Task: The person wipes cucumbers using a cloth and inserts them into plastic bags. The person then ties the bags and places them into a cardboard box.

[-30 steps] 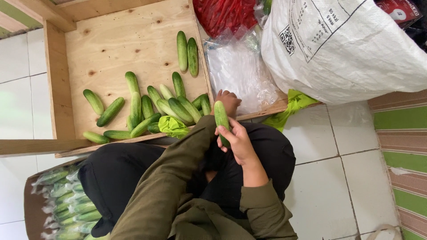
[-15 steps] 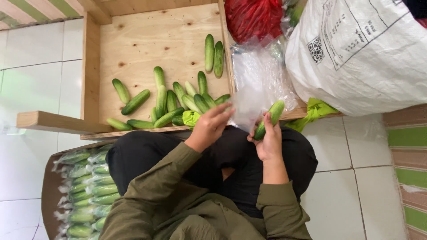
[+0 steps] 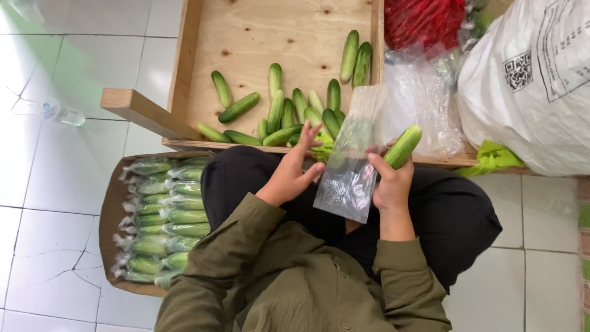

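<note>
Green cucumber (image 3: 403,146) gripped in right hand (image 3: 392,182) — clear bag (image 3: 350,166) just beside.

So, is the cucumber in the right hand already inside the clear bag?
Outside. The cucumber sticks up bare in the right hand, beside the clear bag.

Green cucumber (image 3: 403,146), clear plastic bag (image 3: 350,178), pale wooden tray (image 3: 258,37).

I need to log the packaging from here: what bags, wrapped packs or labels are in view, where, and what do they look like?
Clear plastic bag: held between left hand and right hand, which also grips a cucumber.
Wrapped cucumbers: rows in brown box, left.
White sack: upper right, square black code label.
Red bag: top.
Clear bag stack: beside crate.
</note>
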